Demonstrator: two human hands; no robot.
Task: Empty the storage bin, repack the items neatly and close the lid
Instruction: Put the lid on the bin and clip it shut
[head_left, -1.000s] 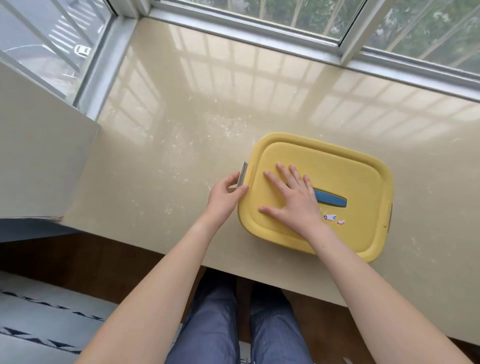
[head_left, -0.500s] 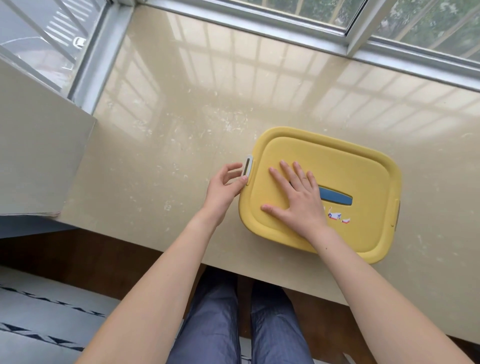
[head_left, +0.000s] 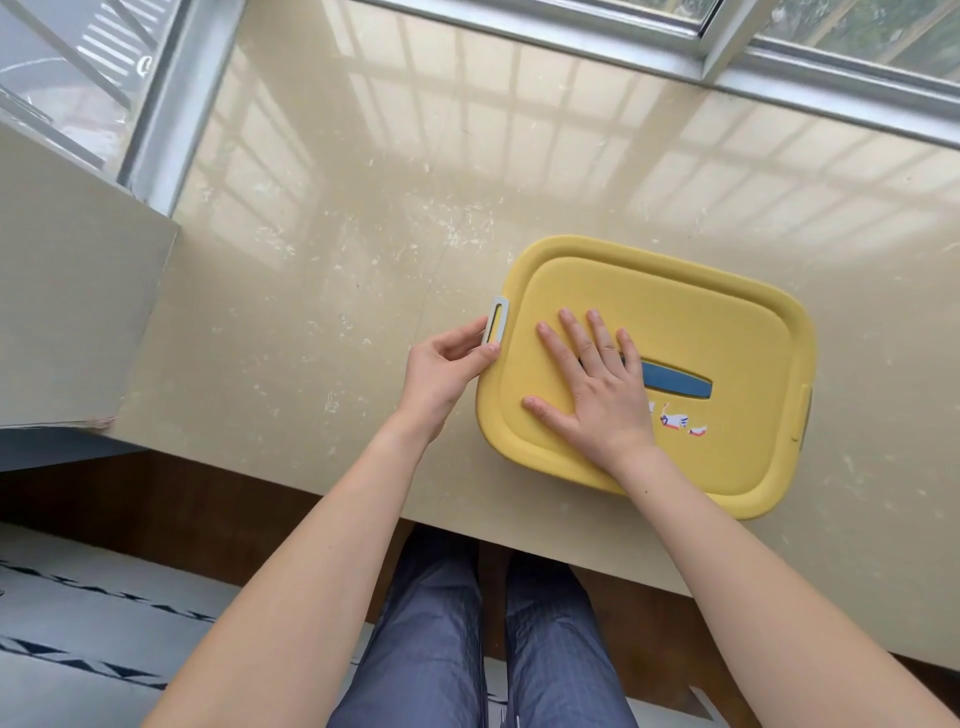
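Note:
A yellow storage bin (head_left: 727, 338) with its yellow lid on stands near the front edge of a beige sill. The lid has a blue handle (head_left: 675, 387) in its middle and small stickers (head_left: 680, 423). My right hand (head_left: 592, 389) lies flat on the lid's left half, fingers straight and spread. My left hand (head_left: 447, 369) is at the bin's left side; its thumb and fingers pinch the grey latch (head_left: 496, 319), which is swung out and up from the bin. A second latch (head_left: 805, 410) sits on the right side. The bin's contents are hidden.
The beige sill (head_left: 363, 260) stretches left and behind the bin up to the window frames (head_left: 571, 36). A beige wall block (head_left: 72, 291) stands at the left. My legs in blue trousers (head_left: 467, 649) are below the sill's front edge.
My left hand has closed on the grey left latch and swung it outward and upward. My right hand has stayed flat on the lid. The camera has tilted slightly.

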